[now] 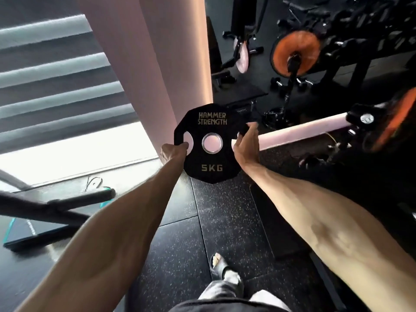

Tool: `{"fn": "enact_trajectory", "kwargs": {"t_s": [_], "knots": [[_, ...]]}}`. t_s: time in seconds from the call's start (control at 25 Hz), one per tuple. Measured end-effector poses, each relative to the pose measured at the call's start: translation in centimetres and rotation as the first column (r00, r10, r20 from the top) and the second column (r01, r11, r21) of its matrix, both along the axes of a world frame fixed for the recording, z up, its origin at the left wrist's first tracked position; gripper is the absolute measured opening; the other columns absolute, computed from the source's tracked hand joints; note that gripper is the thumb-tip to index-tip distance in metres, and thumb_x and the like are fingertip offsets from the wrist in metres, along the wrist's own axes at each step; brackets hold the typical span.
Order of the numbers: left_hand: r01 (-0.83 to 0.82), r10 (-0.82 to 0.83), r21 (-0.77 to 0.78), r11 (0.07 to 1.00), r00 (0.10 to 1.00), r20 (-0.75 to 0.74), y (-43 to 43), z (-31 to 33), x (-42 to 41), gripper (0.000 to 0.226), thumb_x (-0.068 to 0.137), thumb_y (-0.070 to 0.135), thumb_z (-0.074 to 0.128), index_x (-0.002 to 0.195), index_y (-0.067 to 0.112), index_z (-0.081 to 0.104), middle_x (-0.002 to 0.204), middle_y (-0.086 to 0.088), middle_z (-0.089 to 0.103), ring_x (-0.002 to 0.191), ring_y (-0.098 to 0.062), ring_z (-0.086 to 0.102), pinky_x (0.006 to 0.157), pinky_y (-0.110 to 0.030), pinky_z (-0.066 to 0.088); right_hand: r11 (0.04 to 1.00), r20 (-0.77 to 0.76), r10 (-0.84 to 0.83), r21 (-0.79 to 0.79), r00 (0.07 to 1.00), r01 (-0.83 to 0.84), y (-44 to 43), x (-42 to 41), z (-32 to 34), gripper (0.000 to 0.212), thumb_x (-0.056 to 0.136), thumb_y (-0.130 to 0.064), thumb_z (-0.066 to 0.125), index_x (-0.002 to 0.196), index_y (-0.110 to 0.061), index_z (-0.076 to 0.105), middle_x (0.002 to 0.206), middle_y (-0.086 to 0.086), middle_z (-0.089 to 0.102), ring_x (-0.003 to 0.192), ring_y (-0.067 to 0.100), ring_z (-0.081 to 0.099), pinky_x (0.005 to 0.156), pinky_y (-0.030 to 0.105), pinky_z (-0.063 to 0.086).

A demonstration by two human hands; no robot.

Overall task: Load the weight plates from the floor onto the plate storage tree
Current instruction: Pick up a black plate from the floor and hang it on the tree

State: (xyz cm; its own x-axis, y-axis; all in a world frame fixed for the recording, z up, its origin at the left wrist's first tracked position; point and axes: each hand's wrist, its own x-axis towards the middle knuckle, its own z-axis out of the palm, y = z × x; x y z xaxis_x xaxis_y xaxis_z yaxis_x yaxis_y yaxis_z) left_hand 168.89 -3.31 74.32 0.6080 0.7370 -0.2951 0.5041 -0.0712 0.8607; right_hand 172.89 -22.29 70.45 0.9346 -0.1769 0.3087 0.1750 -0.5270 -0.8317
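Plate (211,146) hangs upright out in front of us, face toward us, held at both rims: our left hand (174,152) hooks fingers through its left grip slot, our right hand (246,146) curls round the right edge. Its bore points straight ahead, level. No tree peg shows clearly; the racks (351,48) lie ahead to our right, so we judge a right turn is needed.

You have open floor (225,217) at lower centre; the pillar (157,64) blocks upper centre, machine legs (67,206) block lower left.
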Motion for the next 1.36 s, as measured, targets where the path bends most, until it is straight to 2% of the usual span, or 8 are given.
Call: {"fn": "enact_trajectory", "kwargs": {"t_s": [0.12, 0.32, 0.6, 0.76, 0.84, 1.04, 1.24, 1.36], "knots": [[-0.072, 0.072, -0.018, 0.997, 0.997, 0.008, 2.3, 1.2, 3.8, 0.028, 0.069, 0.016, 0.075, 0.087, 0.000, 0.062, 0.090, -0.015, 0.068, 0.081, -0.030, 0.069, 0.075, -0.040, 0.061, 0.999, -0.026, 0.039, 0.005, 0.999, -0.039, 2.7, 5.1, 1.3, 0.031, 0.093, -0.006, 0.049, 0.123, -0.005, 0.041, 0.117, 0.017, 0.054, 0.104, 0.030, 0.056, 0.078, 0.028, 0.039], [-0.202, 0.203, -0.023, 0.979, 0.977, 0.063, 6.8, 4.6, 6.8, 0.032, 0.072, 0.017, 0.074, 0.096, -0.003, 0.067, 0.088, -0.015, 0.069, 0.069, -0.028, 0.065, 0.064, -0.032, 0.058, 0.980, 0.016, 0.181, 0.084, 0.983, -0.181, 8.4, 10.8, 4.8, 0.028, 0.092, -0.007, 0.049, 0.119, -0.006, 0.042, 0.115, 0.018, 0.056, 0.096, 0.031, 0.059, 0.079, 0.037, 0.047], [-0.471, 0.462, 0.061, 0.880, 0.879, 0.118, 12.1, 9.0, 8.2, 0.034, 0.076, 0.023, 0.073, 0.099, -0.001, 0.067, 0.092, -0.014, 0.068, 0.069, -0.024, 0.060, 0.051, -0.024, 0.039, 0.889, 0.063, 0.440, 0.106, 0.896, -0.445, 16.9, 16.6, 9.5, 0.021, 0.100, -0.009, 0.045, 0.120, -0.011, 0.040, 0.118, 0.010, 0.054, 0.087, 0.017, 0.053, 0.067, 0.021, 0.039], [-0.643, 0.627, 0.154, 0.751, 0.766, 0.143, 13.1, 11.9, 8.0, 0.047, 0.074, 0.031, 0.074, 0.108, -0.001, 0.065, 0.104, -0.018, 0.069, 0.096, -0.033, 0.067, 0.070, -0.030, 0.049, 0.780, 0.103, 0.590, 0.186, 0.801, -0.598, 21.0, 18.6, 11.5, 0.021, 0.098, -0.008, 0.043, 0.118, -0.011, 0.039, 0.115, 0.011, 0.054, 0.088, 0.020, 0.052, 0.071, 0.030, 0.040], [-0.703, 0.680, 0.215, 0.678, 0.711, 0.179, 13.1, 13.4, 7.7, 0.050, 0.072, 0.034, 0.073, 0.108, 0.001, 0.065, 0.104, -0.017, 0.070, 0.098, -0.034, 0.067, 0.077, -0.034, 0.052, 0.710, 0.120, 0.655, 0.243, 0.746, -0.661, 22.5, 19.3, 12.6, 0.022, 0.097, -0.006, 0.044, 0.119, -0.009, 0.040, 0.114, 0.012, 0.054, 0.092, 0.025, 0.056, 0.074, 0.031, 0.041], [-0.809, 0.755, 0.360, 0.465, 0.575, 0.315, 11.4, 15.9, 6.0, 0.034, 0.082, 0.029, 0.066, 0.104, 0.004, 0.061, 0.102, -0.015, 0.069, 0.097, -0.033, 0.064, 0.070, -0.031, 0.041, 0.542, 0.208, 0.772, 0.278, 0.600, -0.793, 25.8, 19.2, 14.8, 0.029, 0.094, 0.000, 0.045, 0.123, -0.003, 0.041, 0.119, 0.018, 0.057, 0.107, 0.032, 0.058, 0.083, 0.027, 0.041], [-0.838, 0.781, 0.483, 0.254, 0.472, 0.409, 9.8, 17.2, 2.7, 0.027, 0.088, 0.026, 0.059, 0.101, 0.003, 0.053, 0.097, -0.017, 0.066, 0.096, -0.036, 0.062, 0.076, -0.039, 0.047, 0.316, 0.367, 0.838, 0.275, 0.403, -0.908, 28.1, 16.6, 17.1, 0.027, 0.091, 0.005, 0.045, 0.118, 0.000, 0.043, 0.113, 0.019, 0.058, 0.104, 0.032, 0.059, 0.079, 0.022, 0.037], [-0.848, 0.791, 0.514, 0.131, 0.402, 0.462, 8.8, 18.4, -0.3, 0.027, 0.092, 0.025, 0.058, 0.106, 0.003, 0.052, 0.093, -0.008, 0.064, 0.094, -0.028, 0.061, 0.068, -0.030, 0.037, 0.174, 0.475, 0.840, 0.223, 0.263, -0.959, 30.4, 14.1, 18.8, 0.028, 0.087, 0.005, 0.045, 0.115, 0.003, 0.044, 0.109, 0.020, 0.057, 0.100, 0.035, 0.058, 0.081, 0.022, 0.037]]}}
